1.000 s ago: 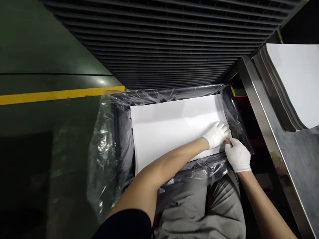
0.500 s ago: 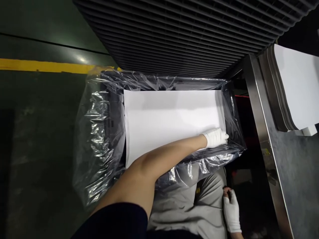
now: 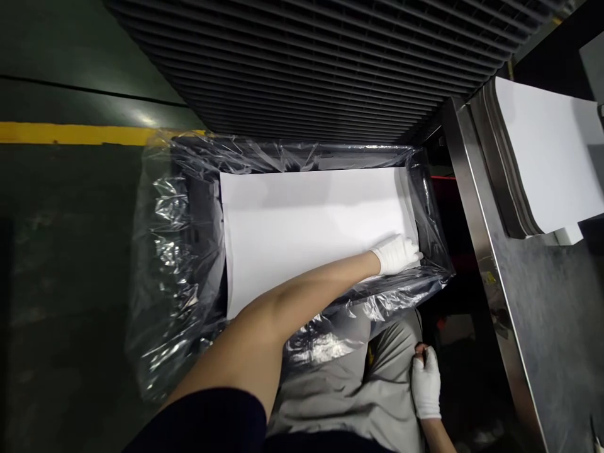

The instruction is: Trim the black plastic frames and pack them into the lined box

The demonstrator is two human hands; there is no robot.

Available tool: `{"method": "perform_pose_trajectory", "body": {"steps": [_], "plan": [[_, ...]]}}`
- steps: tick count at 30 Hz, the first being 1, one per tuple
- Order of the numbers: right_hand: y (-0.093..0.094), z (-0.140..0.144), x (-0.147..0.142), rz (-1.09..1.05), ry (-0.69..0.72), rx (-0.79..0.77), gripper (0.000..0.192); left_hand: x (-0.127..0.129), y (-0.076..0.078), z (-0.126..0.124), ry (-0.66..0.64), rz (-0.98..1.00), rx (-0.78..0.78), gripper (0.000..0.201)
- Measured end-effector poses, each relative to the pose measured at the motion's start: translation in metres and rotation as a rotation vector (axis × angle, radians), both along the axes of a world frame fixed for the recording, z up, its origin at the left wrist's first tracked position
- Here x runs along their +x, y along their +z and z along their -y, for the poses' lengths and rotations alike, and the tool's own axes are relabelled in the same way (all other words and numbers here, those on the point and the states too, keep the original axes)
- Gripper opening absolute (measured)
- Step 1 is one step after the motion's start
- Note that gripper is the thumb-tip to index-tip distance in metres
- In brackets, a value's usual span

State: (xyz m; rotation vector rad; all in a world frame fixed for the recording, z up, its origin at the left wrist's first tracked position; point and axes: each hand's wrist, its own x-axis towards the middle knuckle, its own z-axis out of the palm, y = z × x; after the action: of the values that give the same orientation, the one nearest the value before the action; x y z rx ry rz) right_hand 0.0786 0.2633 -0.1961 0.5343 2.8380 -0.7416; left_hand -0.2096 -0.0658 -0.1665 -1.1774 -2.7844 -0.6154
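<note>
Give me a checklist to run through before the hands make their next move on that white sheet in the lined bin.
1. Left hand flat on the white sheet near its right end: ok.
2. Right hand off the sheet, down by the grey trousers: ok.
3. Sheet lying flat inside the plastic liner: ok.
4. Liner spread over the bin's rim: ok.
5. Right hand empty: cannot tell.
6. Stack on the steel table undisturbed: ok.
</note>
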Motion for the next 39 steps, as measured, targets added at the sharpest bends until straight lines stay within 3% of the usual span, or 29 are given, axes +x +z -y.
{"method": "perform_pose_trajectory", "body": {"steps": [16, 22, 28, 34, 39], "plan": [[-0.004, 0.023, -0.001, -0.031, -0.060, -0.095, 0.039, -0.011, 0.022, -0.017, 0.120, 0.256, -0.188, 0.020], [-0.002, 0.034, 0.000, -0.068, -0.071, -0.143, 0.043, -0.018, 0.023, -0.010, 0.139, 0.314, -0.208, 0.035], [0.001, 0.040, -0.002, -0.064, -0.062, -0.190, 0.044, -0.023, 0.029, -0.013, 0.148, 0.330, -0.236, 0.033], [0.001, 0.029, 0.002, -0.051, -0.131, -0.207, 0.048, -0.024, 0.039, 0.019, 0.247, 0.224, -0.165, 0.039], [-0.005, 0.000, 0.007, -0.006, -0.155, -0.231, 0.053, 0.014, 0.038, 0.058, 0.216, 0.240, -0.131, 0.045]]}}
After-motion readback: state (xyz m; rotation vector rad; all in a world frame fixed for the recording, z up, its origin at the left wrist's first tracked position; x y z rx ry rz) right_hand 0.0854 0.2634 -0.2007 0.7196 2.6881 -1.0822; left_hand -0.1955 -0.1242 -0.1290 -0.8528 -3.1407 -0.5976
